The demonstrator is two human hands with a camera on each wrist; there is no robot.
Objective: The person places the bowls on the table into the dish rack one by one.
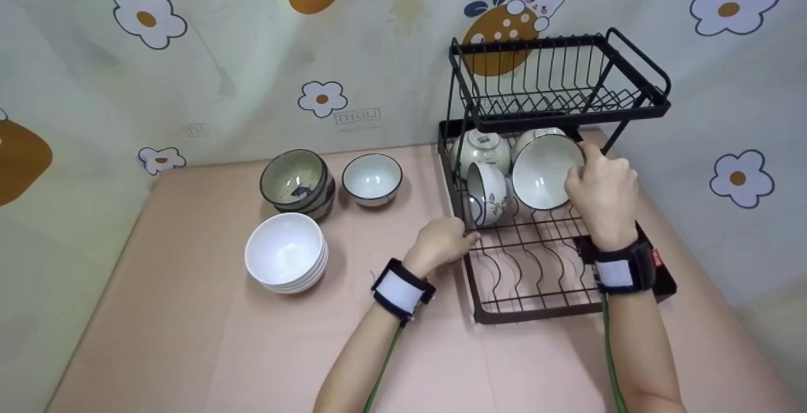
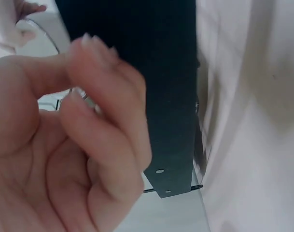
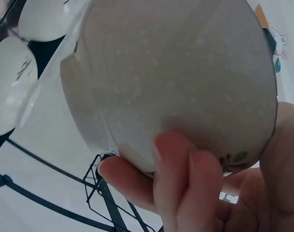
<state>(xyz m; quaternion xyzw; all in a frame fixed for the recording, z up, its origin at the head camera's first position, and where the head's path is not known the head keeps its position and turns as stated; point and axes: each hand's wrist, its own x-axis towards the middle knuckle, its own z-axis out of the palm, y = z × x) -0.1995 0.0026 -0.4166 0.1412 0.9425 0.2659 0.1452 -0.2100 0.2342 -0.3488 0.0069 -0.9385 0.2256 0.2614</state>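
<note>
My right hand (image 1: 602,192) grips a white bowl (image 1: 546,173) by its right rim, inside the lower tier of a black dish rack (image 1: 542,313). The bowl tilts with its hollow side toward me; in the right wrist view its pale underside (image 3: 180,82) shows, with fingers curled against it. My left hand (image 1: 441,243) holds the rack's left edge, fingers curled beside the dark side panel (image 2: 156,121) in the left wrist view. A patterned bowl (image 1: 488,193) stands on its side in the rack's left part. Behind it, another bowl (image 1: 484,148) rests upside down.
Left of the rack stand a stack of white bowls (image 1: 285,252), a stack of greenish bowls (image 1: 295,180) and a single dark-rimmed bowl (image 1: 372,178). The rack's upper tier (image 1: 561,101) overhangs the back of the lower tier. A patterned curtain (image 1: 239,53) hangs behind the pink tabletop (image 1: 189,287).
</note>
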